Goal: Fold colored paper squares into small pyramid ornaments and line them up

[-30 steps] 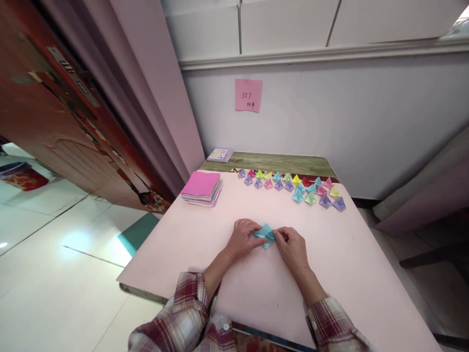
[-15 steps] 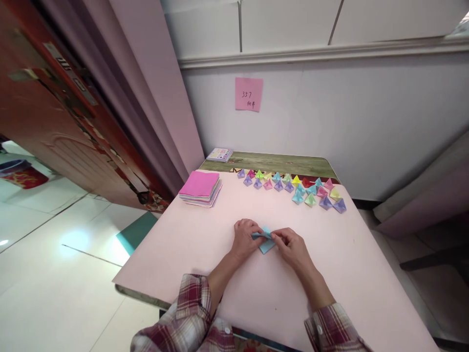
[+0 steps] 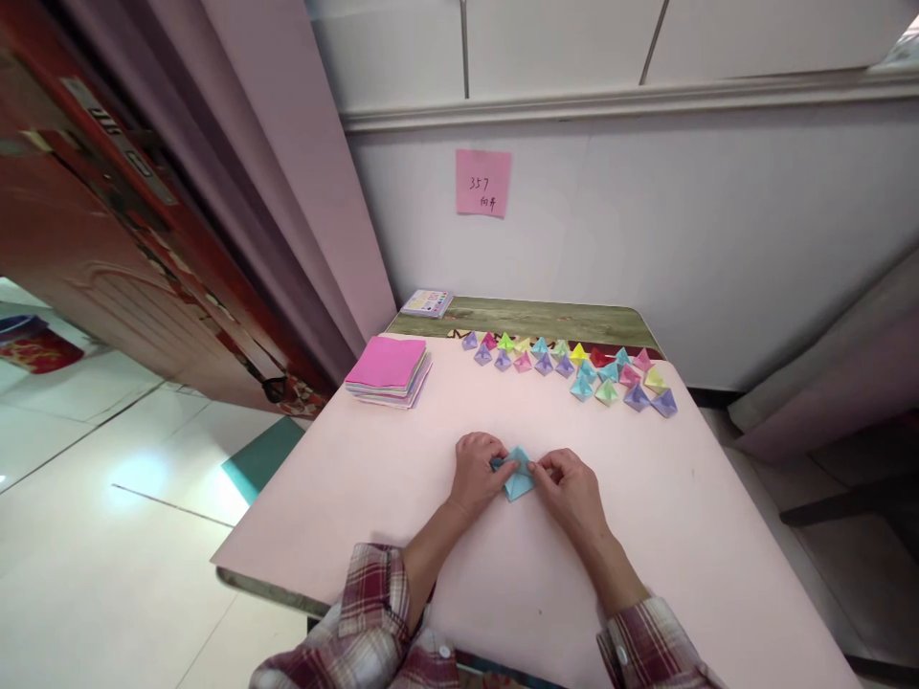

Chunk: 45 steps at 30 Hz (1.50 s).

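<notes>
A partly folded light-blue origami paper (image 3: 518,483) lies near the middle of the table, with creases across its diamond-like shape. My left hand (image 3: 480,471) grips its left side, the thumb resting on top of the paper and the other fingers curled behind. At the right edge, the thumb and forefinger of my right hand (image 3: 571,483) pinch the paper. Both hands rest low, close to the tabletop. The fingers cover parts of the left and right sides of the paper.
Several small folded paper boats (image 3: 544,364) in many colours stand in rows at the back. A stack of square paper (image 3: 388,368), pink on top, lies at the back left of the pink-covered table (image 3: 323,517). Behind it is a printed packet (image 3: 428,303). A pink note (image 3: 483,183) hangs on the wall.
The light-blue paper has gone from a raised, narrow fold to a flatter diamond shape. Both hands still hold its sides, with only small finger shifts. The view has moved slightly.
</notes>
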Each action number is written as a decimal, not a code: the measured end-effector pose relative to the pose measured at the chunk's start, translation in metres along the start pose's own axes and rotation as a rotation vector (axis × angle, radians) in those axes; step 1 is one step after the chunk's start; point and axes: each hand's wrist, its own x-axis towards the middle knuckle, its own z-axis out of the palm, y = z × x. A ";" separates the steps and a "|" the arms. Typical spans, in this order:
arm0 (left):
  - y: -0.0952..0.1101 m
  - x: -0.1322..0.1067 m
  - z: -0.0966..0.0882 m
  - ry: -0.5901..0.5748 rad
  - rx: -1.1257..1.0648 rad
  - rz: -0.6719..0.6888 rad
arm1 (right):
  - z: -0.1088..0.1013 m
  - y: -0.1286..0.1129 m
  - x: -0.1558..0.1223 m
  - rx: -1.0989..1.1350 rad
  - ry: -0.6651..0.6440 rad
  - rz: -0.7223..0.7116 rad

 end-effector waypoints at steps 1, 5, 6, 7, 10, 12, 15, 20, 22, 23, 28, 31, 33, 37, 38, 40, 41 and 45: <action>0.000 0.000 -0.001 0.004 -0.009 -0.005 | 0.000 0.000 -0.001 -0.003 0.005 0.001; -0.002 -0.001 -0.004 0.039 -0.074 -0.011 | 0.000 0.000 -0.003 -0.002 0.002 0.021; -0.002 -0.002 -0.005 0.054 -0.080 -0.017 | 0.000 0.000 -0.003 -0.003 0.002 0.025; -0.001 -0.002 -0.005 0.069 -0.078 -0.022 | 0.000 -0.001 -0.004 -0.007 0.004 0.029; 0.002 -0.003 -0.005 0.097 -0.020 -0.040 | 0.001 -0.004 -0.004 -0.047 0.021 0.037; 0.004 -0.002 -0.005 0.104 0.028 -0.055 | 0.002 -0.006 -0.004 -0.090 0.041 0.037; 0.007 -0.002 -0.005 0.106 0.067 -0.061 | 0.004 -0.010 -0.007 -0.139 0.063 0.013; 0.007 -0.005 -0.007 0.068 0.088 0.005 | 0.007 -0.012 -0.012 -0.243 -0.013 -0.071; 0.008 -0.008 -0.007 0.040 0.105 0.048 | 0.008 -0.013 -0.013 -0.319 -0.042 -0.084; 0.008 -0.009 -0.007 0.025 0.114 0.066 | 0.008 -0.013 -0.013 -0.351 -0.051 -0.083; 0.012 -0.011 -0.011 -0.057 0.110 0.058 | 0.007 -0.016 -0.012 -0.379 -0.077 -0.049; 0.015 -0.004 -0.019 -0.148 0.120 0.018 | 0.006 -0.018 -0.011 -0.340 -0.087 -0.006; 0.017 0.005 -0.024 -0.215 0.165 -0.047 | 0.005 -0.021 -0.008 -0.321 -0.091 0.033; 0.022 0.025 -0.030 -0.372 0.296 -0.205 | -0.001 -0.030 0.004 -0.358 -0.159 0.171; 0.023 0.030 -0.031 -0.397 0.307 -0.218 | -0.003 -0.033 0.008 -0.389 -0.191 0.197; 0.025 0.037 -0.031 -0.433 0.319 -0.226 | -0.006 -0.038 0.015 -0.449 -0.239 0.215; 0.025 0.039 -0.030 -0.445 0.323 -0.227 | -0.007 -0.040 0.017 -0.471 -0.249 0.214; 0.025 0.038 -0.031 -0.476 0.310 -0.233 | -0.007 -0.042 0.015 -0.488 -0.220 0.216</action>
